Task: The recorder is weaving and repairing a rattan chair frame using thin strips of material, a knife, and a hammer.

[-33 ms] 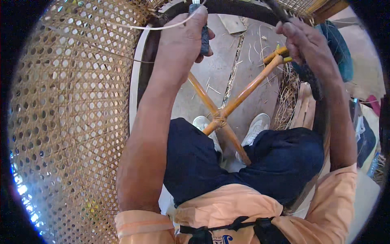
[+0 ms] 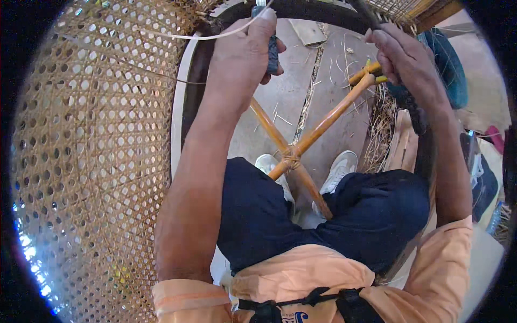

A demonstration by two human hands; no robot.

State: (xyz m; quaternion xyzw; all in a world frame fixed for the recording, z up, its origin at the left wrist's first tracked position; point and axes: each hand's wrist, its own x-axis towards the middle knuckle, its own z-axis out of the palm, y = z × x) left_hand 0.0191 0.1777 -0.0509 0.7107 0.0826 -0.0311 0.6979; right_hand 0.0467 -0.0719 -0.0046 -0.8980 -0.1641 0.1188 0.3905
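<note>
At the top, my left hand [image 2: 242, 56] is closed round the dark, rough handle of a narrow tool [image 2: 273, 54]. A bit of metal shank shows above the thumb, and its tip is out of view. A pale cane strand [image 2: 207, 37] crosses the left thumb. My right hand [image 2: 404, 59] grips a long dark-handled tool [image 2: 417, 116]; its lower end sticks out below the wrist, and its head is cut off by the upper edge. Woven cane webbing [image 2: 107, 134] lies left of my left arm, along a dark curved frame [image 2: 196, 97].
Between my legs stand crossed rattan poles [image 2: 323, 121], bound at the crossing [image 2: 291, 158]. Cane scraps [image 2: 379, 142] and a piece of wood [image 2: 401, 142] lie on the floor at right. A flat board piece [image 2: 308, 32] lies ahead, and a dark green object [image 2: 447, 64] is beyond my right hand.
My right hand and the dark-handled tool in it have shifted very slightly. My left hand stays almost in place.
</note>
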